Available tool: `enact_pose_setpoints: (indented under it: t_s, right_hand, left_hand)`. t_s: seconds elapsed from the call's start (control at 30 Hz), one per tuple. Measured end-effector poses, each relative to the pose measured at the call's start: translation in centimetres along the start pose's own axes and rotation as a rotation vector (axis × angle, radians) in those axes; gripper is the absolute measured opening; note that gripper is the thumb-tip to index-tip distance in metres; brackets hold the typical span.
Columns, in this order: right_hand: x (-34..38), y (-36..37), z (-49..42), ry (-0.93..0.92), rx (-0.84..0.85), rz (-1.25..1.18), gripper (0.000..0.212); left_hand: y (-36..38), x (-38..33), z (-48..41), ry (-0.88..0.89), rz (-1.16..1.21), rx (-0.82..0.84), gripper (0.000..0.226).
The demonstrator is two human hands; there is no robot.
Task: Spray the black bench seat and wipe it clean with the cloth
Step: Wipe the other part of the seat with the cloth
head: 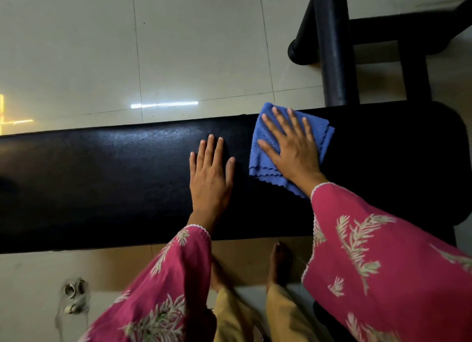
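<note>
Across the pale tiled floor [76, 48] the black bench seat [102, 183] runs from side to side, with its dark frame [334, 48] standing behind the right end. Toward that end, at the far edge of the seat, lies a folded blue cloth [263, 160] — the right hand [291, 147] presses flat on it, fingers spread. Just beside it the left hand [210, 178] rests palm down on the bare seat, fingers straight and close — holding nothing.
</note>
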State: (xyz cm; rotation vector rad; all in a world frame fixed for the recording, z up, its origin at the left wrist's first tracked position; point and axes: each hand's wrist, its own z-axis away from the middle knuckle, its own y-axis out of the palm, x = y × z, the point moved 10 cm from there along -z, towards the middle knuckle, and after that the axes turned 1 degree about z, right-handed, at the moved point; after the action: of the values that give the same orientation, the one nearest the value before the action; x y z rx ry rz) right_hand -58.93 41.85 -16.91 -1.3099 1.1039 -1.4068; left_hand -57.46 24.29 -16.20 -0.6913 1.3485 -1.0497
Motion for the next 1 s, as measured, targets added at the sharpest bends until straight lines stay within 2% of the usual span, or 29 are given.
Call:
enact_pose_setpoints:
  t_s: [0.07, 0.1, 0.2, 0.23, 0.37, 0.4, 0.5, 0.53, 0.67, 0.73, 0.83, 0.87, 1.0]
  right_hand:
    - [-0.2, 0.1, 1.1, 0.142, -0.038, 0.007, 0.059]
    - [0.6, 0.2, 2.0, 0.149, -0.047, 0.018, 0.058]
    - [1.4, 0.2, 3.8, -0.048, -0.017, 0.046, 0.057]
    - [0.6, 0.0, 3.9, -0.058, -0.029, 0.052, 0.058]
    - [-1.7, -0.5, 5.7, 0.29, -0.07, 0.057, 0.054]
    - [-1.1, -0.2, 6.5, 0.311, -0.062, 0.059, 0.054]
    - [-0.6, 0.0, 7.6, 0.116, 0.0, 0.059, 0.057]
    - [-1.5, -0.3, 7.7, 0.1, -0.016, 0.068, 0.058]
    - [-4.9, -1.2, 9.4, 0.385, -0.095, 0.084, 0.056]
    - [-3.8, -0.7, 10.3, 0.332, -0.061, 0.097, 0.056]
    - [-3.9, -0.4, 11.0, 0.097, 0.007, 0.094, 0.057]
    - [-5.2, -0.8, 11.0, 0.11, -0.007, 0.089, 0.058]
    - [-9.2, -2.0, 11.7, 0.465, -0.118, 0.063, 0.058]
  left_hand:
    - [0.2, -0.3, 0.2, -0.007, 0.003, 0.005, 0.068]
    - [0.3, -0.6, 0.3, -0.007, 0.007, 0.005, 0.069]
    - [0.6, -1.5, 0.5, 0.004, 0.009, 0.011, 0.069]
    - [0.7, -1.8, 0.7, 0.015, 0.007, 0.014, 0.069]
    - [1.5, -3.1, 1.5, 0.041, 0.009, 0.027, 0.068]
    - [1.7, -3.4, 1.7, 0.048, 0.002, 0.033, 0.069]
    - [2.2, -3.8, 2.0, 0.074, -0.025, 0.062, 0.069]
    - [2.2, -3.8, 2.1, 0.086, -0.037, 0.065, 0.069]
    - [2.4, -3.6, 2.5, 0.119, -0.091, 0.077, 0.065]
    - [2.6, -3.8, 2.9, 0.129, -0.104, 0.079, 0.064]
    - [3.0, -4.1, 3.7, 0.144, -0.112, 0.105, 0.065]
    - [3.1, -4.1, 3.8, 0.146, -0.111, 0.108, 0.066]
    - [3.1, -4.0, 3.9, 0.136, -0.108, 0.103, 0.068]
